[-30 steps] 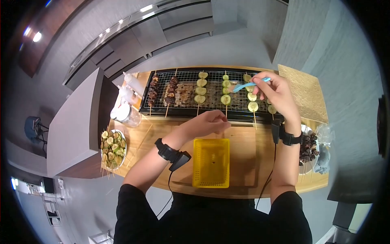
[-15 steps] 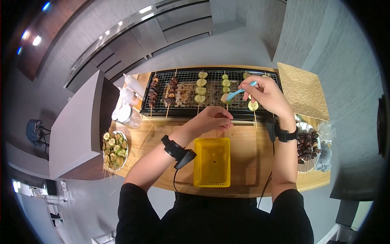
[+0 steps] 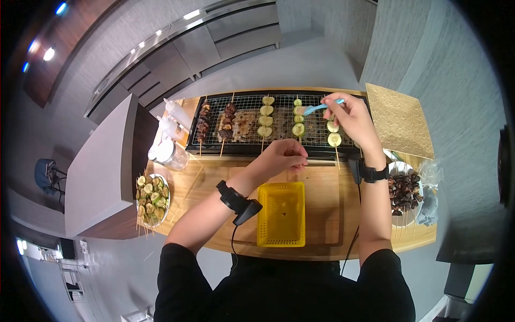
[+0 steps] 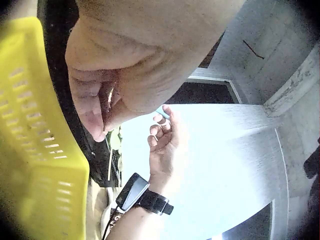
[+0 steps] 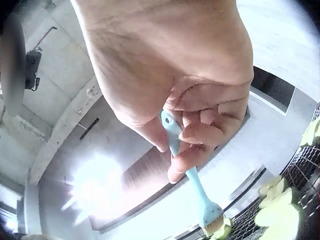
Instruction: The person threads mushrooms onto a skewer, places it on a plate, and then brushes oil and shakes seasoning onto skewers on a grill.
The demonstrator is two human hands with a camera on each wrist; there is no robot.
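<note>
My right hand [image 3: 351, 119] pinches a light blue basting brush [image 5: 198, 186] by its handle between thumb and fingers. The bristles are at a skewer of green zucchini slices [image 3: 298, 129] lying on the wire grill [image 3: 244, 137]. Over the grill's front edge hovers my left hand [image 3: 281, 156], its fingers loosely curled toward the thumb and nothing seen between them. Just below that hand sits a yellow plastic basket [image 3: 281, 214]. Other zucchini slices [image 3: 334, 140] on skewers lie to the right, partly behind my right hand.
Two dark meat skewers [image 3: 203, 122] lie at the grill's left. Squeeze bottles [image 3: 177, 111] and a glass jar [image 3: 173, 155] stand beside it. Plates hold zucchini skewers [image 3: 152, 197] at left and dark skewers [image 3: 405, 192] at right. A gold board [image 3: 399, 121] lies right of the grill.
The brush has gone toward the near end of the zucchini skewer, then back toward its far end, with the right hand following. The left hand has shifted slightly right since the first frame.
</note>
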